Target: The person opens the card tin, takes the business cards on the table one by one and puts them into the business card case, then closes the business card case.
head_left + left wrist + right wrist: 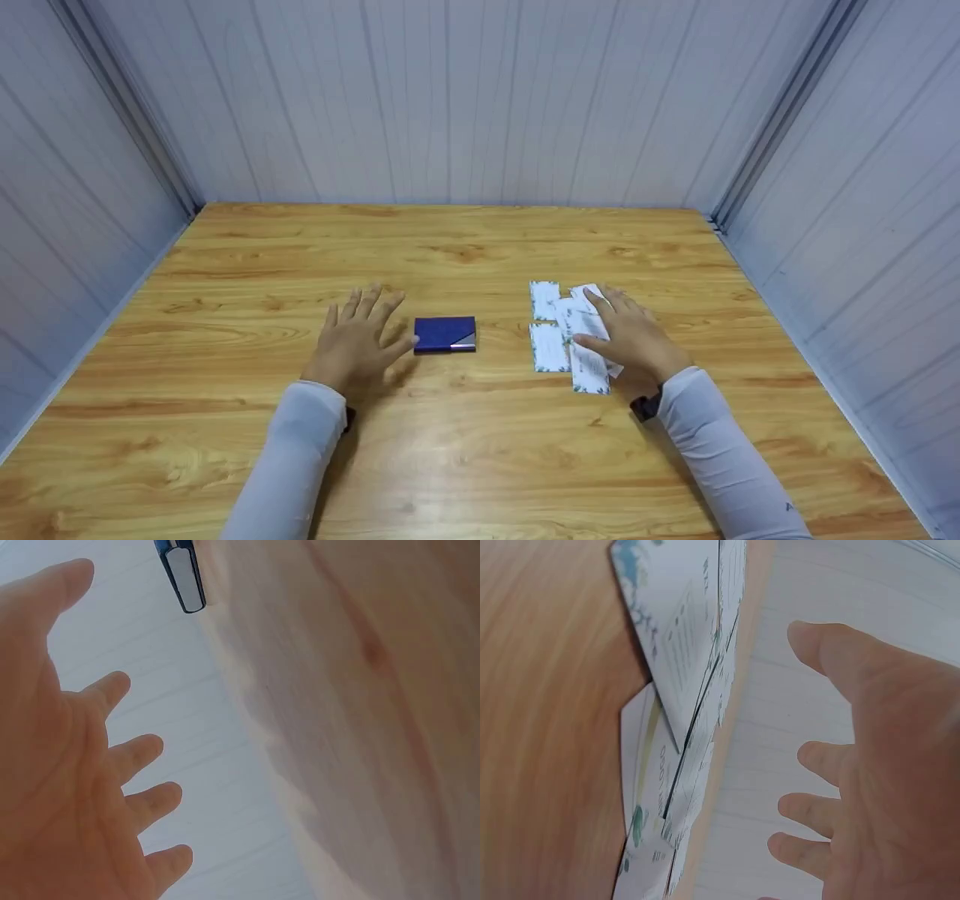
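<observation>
Pale panelled wall [480, 105] behind wood-grain table [480, 450]; left hand [351, 346] spread beside blue case [442, 334]; right hand [636, 337], fingers spread, above overlapping white cards [589, 369].

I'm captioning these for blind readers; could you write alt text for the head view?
A person's left hand is open beside a blue case, and their right hand is open over white cards, some overlapping, on a wooden table.

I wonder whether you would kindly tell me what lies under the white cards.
The white cards lie on the wooden table, some overlapping others. Table surface shows around them; the covered parts of the lower cards, and anything directly beneath, cannot be seen.
</observation>
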The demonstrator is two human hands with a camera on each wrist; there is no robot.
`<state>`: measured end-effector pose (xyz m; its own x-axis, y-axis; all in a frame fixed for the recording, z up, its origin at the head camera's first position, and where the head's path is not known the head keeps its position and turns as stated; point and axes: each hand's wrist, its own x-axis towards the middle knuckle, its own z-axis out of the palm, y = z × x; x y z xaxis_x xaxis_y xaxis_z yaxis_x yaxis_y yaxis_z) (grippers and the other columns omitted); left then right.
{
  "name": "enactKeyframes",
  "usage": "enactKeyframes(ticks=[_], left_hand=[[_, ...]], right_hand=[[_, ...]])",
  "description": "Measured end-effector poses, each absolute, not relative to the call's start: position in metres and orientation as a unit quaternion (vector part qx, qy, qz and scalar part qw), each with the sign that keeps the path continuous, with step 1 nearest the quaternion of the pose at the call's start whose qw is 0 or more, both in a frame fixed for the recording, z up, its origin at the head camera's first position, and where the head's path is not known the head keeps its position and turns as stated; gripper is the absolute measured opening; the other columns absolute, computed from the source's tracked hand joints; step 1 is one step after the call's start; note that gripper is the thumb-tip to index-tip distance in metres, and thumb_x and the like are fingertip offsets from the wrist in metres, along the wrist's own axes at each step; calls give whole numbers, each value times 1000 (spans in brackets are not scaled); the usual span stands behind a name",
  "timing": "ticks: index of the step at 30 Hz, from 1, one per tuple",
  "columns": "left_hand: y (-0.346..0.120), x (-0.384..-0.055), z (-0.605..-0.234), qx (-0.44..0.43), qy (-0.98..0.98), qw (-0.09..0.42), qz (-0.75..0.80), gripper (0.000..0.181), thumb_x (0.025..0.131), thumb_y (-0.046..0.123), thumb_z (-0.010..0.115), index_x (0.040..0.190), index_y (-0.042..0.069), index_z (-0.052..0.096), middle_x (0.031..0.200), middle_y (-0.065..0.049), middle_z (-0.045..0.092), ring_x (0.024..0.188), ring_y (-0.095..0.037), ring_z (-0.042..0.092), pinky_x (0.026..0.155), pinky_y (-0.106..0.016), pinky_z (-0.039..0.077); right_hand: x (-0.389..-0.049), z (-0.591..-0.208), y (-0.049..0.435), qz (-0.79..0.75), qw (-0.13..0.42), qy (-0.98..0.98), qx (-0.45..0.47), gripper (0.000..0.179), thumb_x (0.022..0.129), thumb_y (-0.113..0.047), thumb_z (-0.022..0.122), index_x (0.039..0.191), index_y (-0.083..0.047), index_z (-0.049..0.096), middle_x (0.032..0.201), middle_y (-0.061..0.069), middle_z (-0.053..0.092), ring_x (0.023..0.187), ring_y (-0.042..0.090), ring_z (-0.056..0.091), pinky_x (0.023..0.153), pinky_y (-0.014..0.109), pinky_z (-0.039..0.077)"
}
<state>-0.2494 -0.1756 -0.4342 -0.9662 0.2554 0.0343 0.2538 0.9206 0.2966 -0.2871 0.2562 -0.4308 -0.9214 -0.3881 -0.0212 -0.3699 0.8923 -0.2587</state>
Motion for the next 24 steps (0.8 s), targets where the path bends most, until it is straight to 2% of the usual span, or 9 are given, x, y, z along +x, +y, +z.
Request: enactKeyframes(ticks=[6,11,17,24], left_hand=[[-171,-251,-433,135,979,3,153,78,98,63,50,161,24,25,165,-15,17,150,-42,11,116,-65,3],[-167,-255,-432,146,978,3,147,79,98,62,52,161,22,26,164,-15,21,149,-41,16,116,-65,5],[-161,-263,-433,183,974,22,135,80,98,61,54,160,18,28,162,-15,26,149,-40,17,117,-65,8],[-156,-269,-428,205,971,29,123,80,97,60,56,159,14,32,161,-15,30,149,-38,19,118,-62,10]], right_hand=[[-289,-429,254,-128,37,969,-206,84,99,-55,56,161,-9,23,163,23,18,147,46,16,112,70,16],[-290,-427,249,-136,40,967,-212,84,99,-55,55,161,-8,22,162,23,19,147,45,17,114,67,15],[-296,-427,236,-154,62,958,-236,84,99,-57,53,162,-12,19,163,21,19,149,43,13,115,66,13],[-308,-426,216,-142,73,955,-249,84,99,-58,53,162,-13,19,163,20,20,148,44,18,115,65,17]])
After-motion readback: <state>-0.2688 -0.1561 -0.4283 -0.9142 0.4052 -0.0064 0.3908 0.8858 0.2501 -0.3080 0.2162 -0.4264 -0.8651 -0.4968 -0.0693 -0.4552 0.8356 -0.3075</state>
